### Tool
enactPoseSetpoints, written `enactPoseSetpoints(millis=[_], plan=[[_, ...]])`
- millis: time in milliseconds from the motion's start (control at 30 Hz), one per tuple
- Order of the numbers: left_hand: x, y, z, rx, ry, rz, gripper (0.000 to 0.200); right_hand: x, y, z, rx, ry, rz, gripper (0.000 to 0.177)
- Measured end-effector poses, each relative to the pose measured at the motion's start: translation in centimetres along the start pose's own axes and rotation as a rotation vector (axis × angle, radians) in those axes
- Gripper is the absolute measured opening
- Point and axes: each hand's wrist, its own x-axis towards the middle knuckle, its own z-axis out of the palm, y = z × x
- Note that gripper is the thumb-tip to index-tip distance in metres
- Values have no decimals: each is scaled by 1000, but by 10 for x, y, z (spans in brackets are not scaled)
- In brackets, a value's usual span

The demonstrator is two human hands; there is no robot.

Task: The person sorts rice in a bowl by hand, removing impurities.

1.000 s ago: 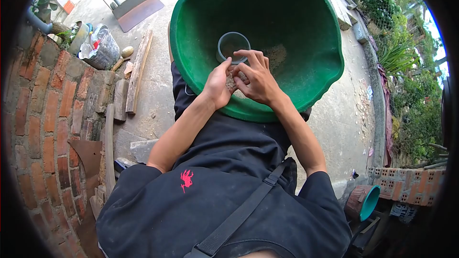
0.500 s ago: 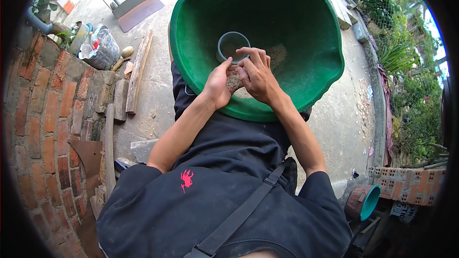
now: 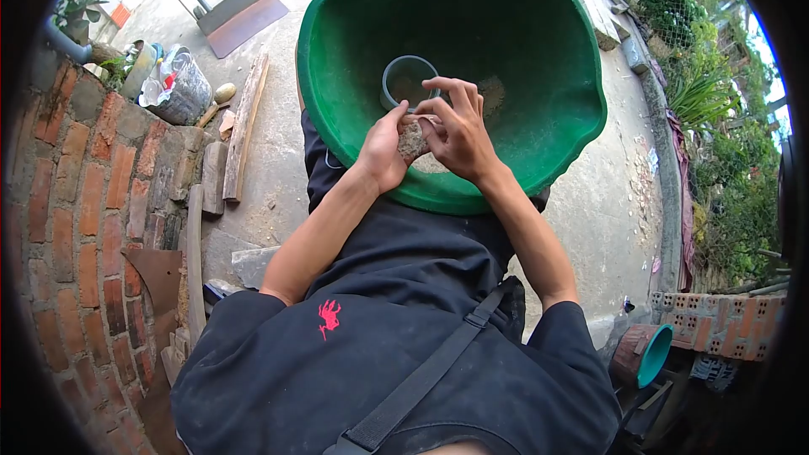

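A wide green tub [image 3: 316,55] rests across my lap with loose tan, grainy material [image 3: 491,94] at its bottom. Inside it stands a round, grey-rimmed clear cup [image 3: 411,61], just beyond my fingertips. My left hand [image 3: 386,150] is cupped, palm up, around a small heap of brownish grains [image 3: 412,141]. Over that heap, my right hand [image 3: 462,136] has its thumb and forefinger bent together at the grains, with the other fingers curled above. Whatever is between those fingertips is too small to make out.
A brick wall [image 3: 88,219] rises on the left, with wooden planks [image 3: 246,128] and a bucket of rubbish [image 3: 181,84] near it. A hand truck [image 3: 240,13] stands ahead. At lower right lies a teal-lined bucket [image 3: 653,355] by hollow bricks [image 3: 729,320].
My right hand has shifted slightly and its fingers have opened a little, showing more of the grains in my left palm. The tub and cup stay nearly in place.
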Motion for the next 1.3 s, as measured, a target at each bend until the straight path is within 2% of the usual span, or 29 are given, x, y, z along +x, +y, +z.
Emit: enactPoseSetpoints(millis=[100,200,500,1300], plan=[[3,-1,-2,-6,29,-9,40,-6,5,0,-74,-144,-68,15],[5,-3,-5,7,32,-10,40,-6,6,-2,-50,-196,-84,16],[3,-1,-2,30,55,-10,38,-6,4,-3,-14,-251,-77,24],[-1,0,3,-2,29,5,36,-4,9,-1,-15,-165,-74,11]])
